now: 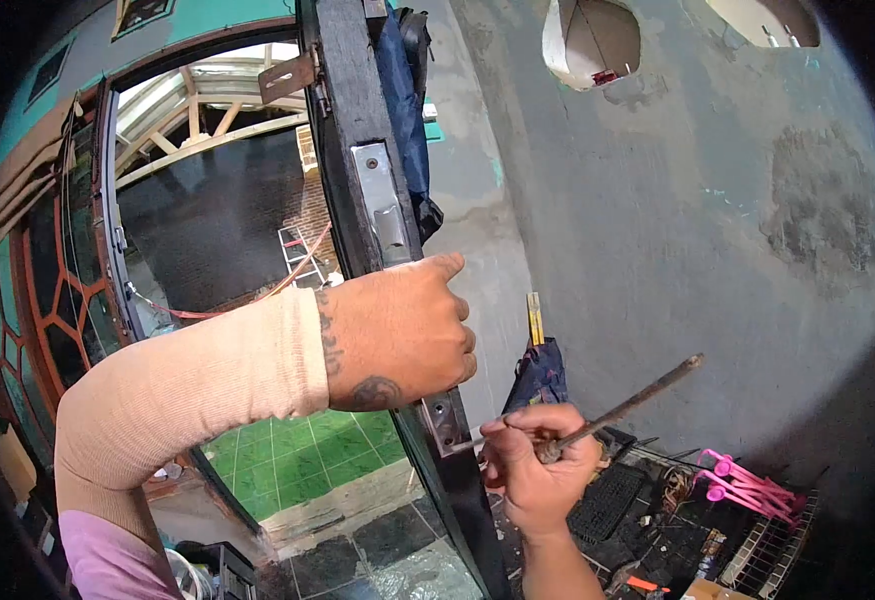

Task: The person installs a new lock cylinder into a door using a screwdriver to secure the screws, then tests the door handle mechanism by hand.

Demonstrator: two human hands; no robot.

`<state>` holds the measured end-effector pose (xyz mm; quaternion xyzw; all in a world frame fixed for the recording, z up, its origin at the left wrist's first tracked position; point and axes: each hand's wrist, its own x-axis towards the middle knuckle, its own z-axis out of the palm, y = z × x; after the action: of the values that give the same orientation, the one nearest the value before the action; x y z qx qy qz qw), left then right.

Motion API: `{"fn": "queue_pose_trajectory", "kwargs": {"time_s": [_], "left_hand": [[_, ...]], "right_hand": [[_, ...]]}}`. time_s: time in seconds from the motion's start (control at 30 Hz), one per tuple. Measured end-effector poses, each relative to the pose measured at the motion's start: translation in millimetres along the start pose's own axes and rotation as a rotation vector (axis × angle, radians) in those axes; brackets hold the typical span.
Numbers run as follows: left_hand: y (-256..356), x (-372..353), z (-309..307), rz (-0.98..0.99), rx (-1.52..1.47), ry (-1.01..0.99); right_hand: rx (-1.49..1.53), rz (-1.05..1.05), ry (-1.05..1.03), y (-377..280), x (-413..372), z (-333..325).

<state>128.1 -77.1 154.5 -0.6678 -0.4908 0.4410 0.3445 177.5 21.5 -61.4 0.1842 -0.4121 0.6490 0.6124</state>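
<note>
My left hand (402, 325), tattooed and below a pale sleeve, is closed across the narrow edge of a dark wooden door or frame post (345, 95). Its fingertips are hidden, so what they grip does not show. Above it appears a silver metal lock plate (385, 200) with a screw at its top; below it a lower metal plate end (444, 425) has screw holes. My right hand (547, 470) is closed on a rusty metal rod (637, 402) with a thickened part at the fingers. A thin metal tip (467, 446) runs from those fingers to the lower plate.
A rusty hinged bracket (288, 78) juts from the post above. Beyond the doorway lies a green tiled floor (292, 465). A folded dark umbrella (539, 375) leans at the grey wall (677, 250). Pink items (747, 485) and a dark crate (607, 500) clutter the lower right floor.
</note>
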Motion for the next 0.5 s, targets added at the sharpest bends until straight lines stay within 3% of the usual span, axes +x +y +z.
{"fn": "queue_pose_trajectory", "kwargs": {"time_s": [0.23, 0.33, 0.5], "left_hand": [[0, -1, -1, 0.013, 0.007, 0.055], [-1, 0, -4, 0.018, 0.020, -0.005], [-1, 3, 2, 0.018, 0.043, 0.046]], "right_hand": [[-0.103, -0.044, 0.009, -7, -2, 5], [-0.191, -0.154, 0.032, -5, -4, 10], [-0.586, -0.553, -0.049, -15, 7, 13]]}}
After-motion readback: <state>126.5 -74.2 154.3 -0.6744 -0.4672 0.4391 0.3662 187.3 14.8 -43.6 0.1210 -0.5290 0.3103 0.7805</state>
